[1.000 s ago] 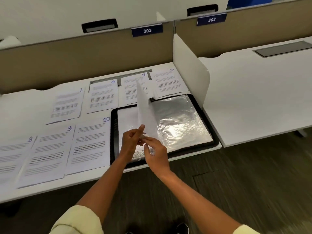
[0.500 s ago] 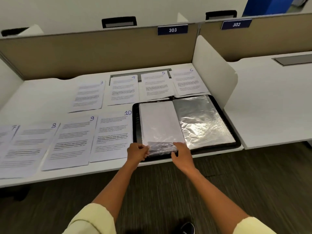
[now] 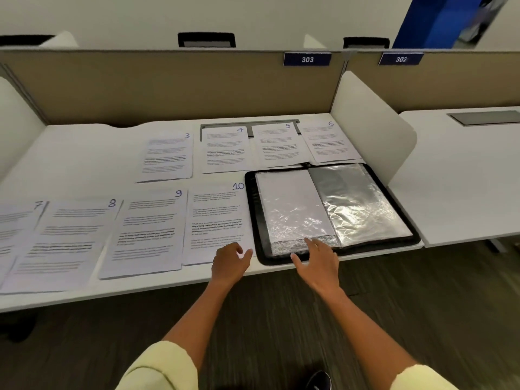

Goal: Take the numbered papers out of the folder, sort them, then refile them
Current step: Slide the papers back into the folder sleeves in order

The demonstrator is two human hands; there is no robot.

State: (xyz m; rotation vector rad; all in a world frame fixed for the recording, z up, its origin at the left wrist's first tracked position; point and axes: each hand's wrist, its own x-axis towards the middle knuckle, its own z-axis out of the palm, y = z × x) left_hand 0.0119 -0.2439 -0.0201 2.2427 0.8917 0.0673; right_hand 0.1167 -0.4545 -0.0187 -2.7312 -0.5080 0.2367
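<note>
Refile step, judging by the layout: sheets 3–10 lie sorted on the bench [image 3: 84,153], folder [image 3: 405,220] open at 3 o'clock of sheet 10 [image 3: 216,223]. Right hand [image 3: 319,263] flat, fingers spread on the near sleeve edge; left hand [image 3: 229,263] loosely curled, empty, over sheet 10's near corner. Next move likely: pinch a sheet, feed it into a sleeve.

On the worktop [image 3: 84,153] the open folder [image 3: 405,220] lies at the right end, against the near edge. Behind it sit papers 4 [image 3: 225,150], 5 [image 3: 277,144] and 6 [image 3: 329,142] in a row, with paper 3 [image 3: 168,156] further left. Left of the folder, along the near edge, lie papers 10 [image 3: 216,220], 9 [image 3: 146,232], 8 [image 3: 64,243] and 7 [image 3: 14,226]. A divider [image 3: 374,122] stands right of the folder.
</note>
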